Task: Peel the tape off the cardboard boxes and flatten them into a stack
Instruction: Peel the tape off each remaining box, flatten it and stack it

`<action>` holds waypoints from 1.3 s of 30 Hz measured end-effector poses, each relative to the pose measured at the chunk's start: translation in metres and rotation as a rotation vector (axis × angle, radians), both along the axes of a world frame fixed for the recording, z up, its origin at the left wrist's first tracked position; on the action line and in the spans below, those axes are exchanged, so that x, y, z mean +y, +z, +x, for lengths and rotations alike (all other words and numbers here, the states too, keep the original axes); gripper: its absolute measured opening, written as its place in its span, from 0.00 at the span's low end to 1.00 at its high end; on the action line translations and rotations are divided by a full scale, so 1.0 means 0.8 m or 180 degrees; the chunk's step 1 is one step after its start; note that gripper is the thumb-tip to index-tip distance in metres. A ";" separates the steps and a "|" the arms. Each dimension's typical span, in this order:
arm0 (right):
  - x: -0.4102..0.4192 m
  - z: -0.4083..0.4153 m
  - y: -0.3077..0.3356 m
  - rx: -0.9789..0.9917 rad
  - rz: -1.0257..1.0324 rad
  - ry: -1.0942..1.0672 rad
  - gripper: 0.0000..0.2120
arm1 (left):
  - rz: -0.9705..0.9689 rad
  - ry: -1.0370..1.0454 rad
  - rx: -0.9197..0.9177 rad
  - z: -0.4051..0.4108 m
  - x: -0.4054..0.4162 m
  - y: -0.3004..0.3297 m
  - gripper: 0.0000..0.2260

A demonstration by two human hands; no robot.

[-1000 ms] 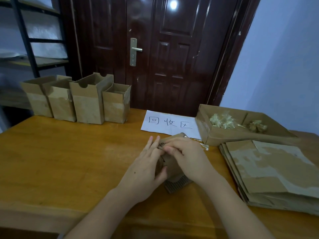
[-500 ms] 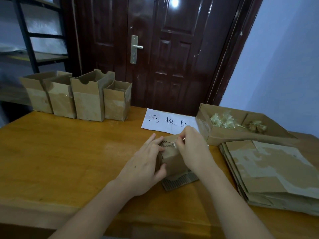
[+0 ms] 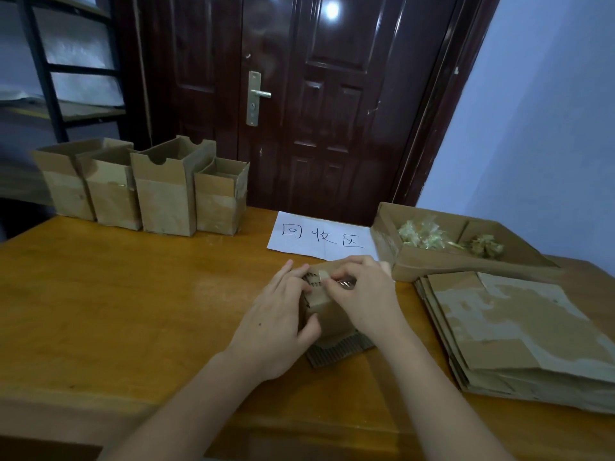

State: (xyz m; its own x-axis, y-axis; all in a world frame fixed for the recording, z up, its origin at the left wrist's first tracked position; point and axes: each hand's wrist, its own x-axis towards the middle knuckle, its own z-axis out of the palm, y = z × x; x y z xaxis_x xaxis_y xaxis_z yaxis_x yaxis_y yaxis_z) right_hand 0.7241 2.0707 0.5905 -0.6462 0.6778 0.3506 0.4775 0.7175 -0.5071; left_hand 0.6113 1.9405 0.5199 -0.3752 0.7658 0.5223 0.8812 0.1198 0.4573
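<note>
The small cardboard box [image 3: 327, 314] is sitting on the wooden table [image 3: 133, 311], just in front of the paper sign [image 3: 324, 236]. The left hand [image 3: 278, 322] is gripping its near side, thumb wrapped round the corner, steadying it. The right hand [image 3: 364, 296] is pinching a strip of tape [image 3: 321, 277] at the top edge. The box looks light and easily crushed, so holding by the corners seems wisest. Right of the sign, a tray [image 3: 432, 264] is holding tape scraps, with the flattened stack [image 3: 519, 331] nearer; four open boxes [image 3: 146, 191] are waiting to its left.
</note>
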 end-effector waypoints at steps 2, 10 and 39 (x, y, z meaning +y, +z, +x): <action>-0.006 -0.006 0.002 -0.0028 0.0006 -0.0029 0.05 | 0.0002 0.0130 -0.0047 0.006 0.004 0.003 0.18; -0.001 0.007 0.011 -0.0083 0.0838 -0.0016 0.03 | 0.0043 0.0255 0.0122 0.005 0.007 0.009 0.16; 0.023 0.008 0.023 0.0035 0.0663 -0.0468 0.04 | -0.0270 0.0344 0.0315 0.001 0.015 0.026 0.17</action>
State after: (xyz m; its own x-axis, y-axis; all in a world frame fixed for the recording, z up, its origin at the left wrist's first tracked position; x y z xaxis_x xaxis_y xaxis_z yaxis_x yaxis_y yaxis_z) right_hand 0.7306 2.0892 0.6092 -0.5414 0.6766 0.4991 0.5797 0.7303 -0.3613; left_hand 0.6120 1.9521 0.5408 -0.4077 0.7667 0.4959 0.9013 0.2507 0.3533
